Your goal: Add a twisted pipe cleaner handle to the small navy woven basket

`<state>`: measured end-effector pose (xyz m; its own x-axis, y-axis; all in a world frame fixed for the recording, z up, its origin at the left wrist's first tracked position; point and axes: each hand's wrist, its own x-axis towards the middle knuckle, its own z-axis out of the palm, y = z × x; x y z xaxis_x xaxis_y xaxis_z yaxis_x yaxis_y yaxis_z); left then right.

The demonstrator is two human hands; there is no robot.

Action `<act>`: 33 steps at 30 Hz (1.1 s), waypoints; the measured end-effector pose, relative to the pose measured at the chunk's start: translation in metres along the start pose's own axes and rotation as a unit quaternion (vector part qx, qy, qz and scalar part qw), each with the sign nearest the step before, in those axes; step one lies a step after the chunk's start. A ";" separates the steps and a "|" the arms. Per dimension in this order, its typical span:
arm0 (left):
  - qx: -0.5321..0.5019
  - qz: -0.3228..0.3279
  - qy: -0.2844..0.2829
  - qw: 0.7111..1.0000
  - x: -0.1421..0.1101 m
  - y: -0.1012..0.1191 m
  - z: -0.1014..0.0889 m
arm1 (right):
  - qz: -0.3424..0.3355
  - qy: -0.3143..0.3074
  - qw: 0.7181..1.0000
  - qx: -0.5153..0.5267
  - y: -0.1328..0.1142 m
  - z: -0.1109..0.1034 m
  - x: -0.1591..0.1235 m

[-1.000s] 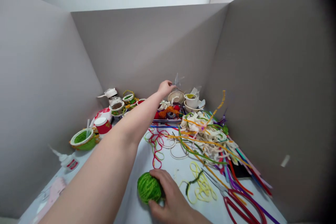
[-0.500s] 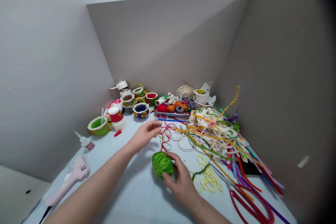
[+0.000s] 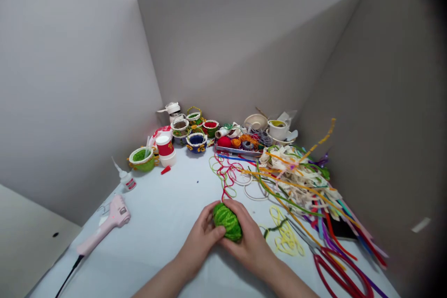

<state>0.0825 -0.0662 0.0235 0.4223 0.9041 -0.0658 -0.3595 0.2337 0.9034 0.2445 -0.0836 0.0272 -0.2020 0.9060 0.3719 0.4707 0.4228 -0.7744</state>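
Note:
A green yarn-covered ball (image 3: 227,221) with lighter green streaks sits between both hands, just above the near middle of the table. My left hand (image 3: 201,235) is closed on its left side, thumb laid across the front. From the right, my right hand (image 3: 248,235) wraps round it with the fingers over the top. The fingertips behind the ball are partly hidden. Loose yellow yarn (image 3: 287,237) and scissors with red handles (image 3: 340,270) lie to the right of my right hand. Red yarn (image 3: 226,174) trails on the table beyond the ball.
At left are a pink glue gun (image 3: 106,223), a glue bottle (image 3: 127,180) and a green bowl (image 3: 142,162). Several small decorated pots (image 3: 196,143) and a tray of yarn (image 3: 240,150) stand at the back. A heap of fabric strips (image 3: 296,172) lies right. Grey panels (image 3: 244,56) enclose the table.
My left hand has come back from the rear of the table and taken hold of the green ball beside my right hand, which held it throughout. The view has shifted.

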 end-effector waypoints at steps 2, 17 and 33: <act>0.019 0.020 0.016 0.999 -0.001 -0.006 -0.003 | 0.010 0.009 1.000 -0.021 -0.004 -0.017 0.019; 0.148 0.006 0.030 0.988 0.001 -0.015 -0.006 | 0.149 0.199 0.937 -0.245 0.123 -0.116 0.269; 0.225 0.057 0.028 0.972 0.000 -0.009 0.000 | 0.142 -0.081 0.935 -0.315 0.087 -0.052 0.236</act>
<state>0.0861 -0.0679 0.0149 0.3497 0.9362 0.0343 0.0046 -0.0383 0.9993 0.2830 0.1663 0.0741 -0.0961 0.9926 0.0748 0.9271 0.1166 -0.3561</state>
